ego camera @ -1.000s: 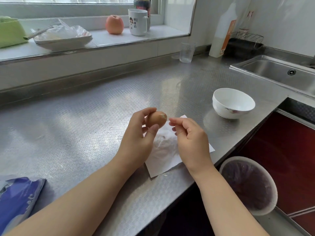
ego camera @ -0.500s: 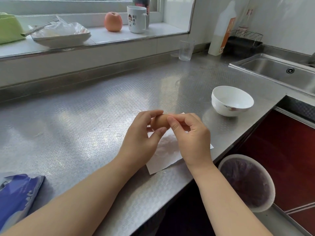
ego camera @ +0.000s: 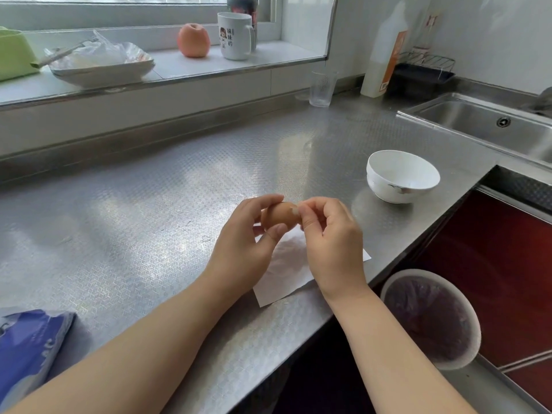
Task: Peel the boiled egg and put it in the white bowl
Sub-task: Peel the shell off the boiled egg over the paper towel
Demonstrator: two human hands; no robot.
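On the desk (ego camera: pixel 134 204), at its near left corner, lies a blue pack (ego camera: pixel 27 339) with white lettering too cut off to read. Just above a paper sheet (ego camera: pixel 286 273) near the front edge, the left hand (ego camera: pixel 248 243) grips the brown egg (ego camera: pixel 279 216) between thumb and fingers. A second ago the right hand (ego camera: pixel 331 234) was apart from the egg, fingers pinched on nothing; half a second ago it closed in, and now its thumb and forefinger nip the shell at the egg's right end, where a pale patch shows. I judge that peeling has only just begun: nearly all the shell is still on, and the sheet looks set to catch the bits. To the right, well apart from the hands, the white bowl (ego camera: pixel 401 177) stands empty, so the placing step is far off. Below the desk edge a lined bin (ego camera: pixel 430 318) sits open. On the sill the mug (ego camera: pixel 236 35) carries a cartoon figure and three Chinese characters, which seem to read 妹妹的. The bottle (ego camera: pixel 383 52) near the sink (ego camera: pixel 484 124) has an orange label whose text is too small to read.
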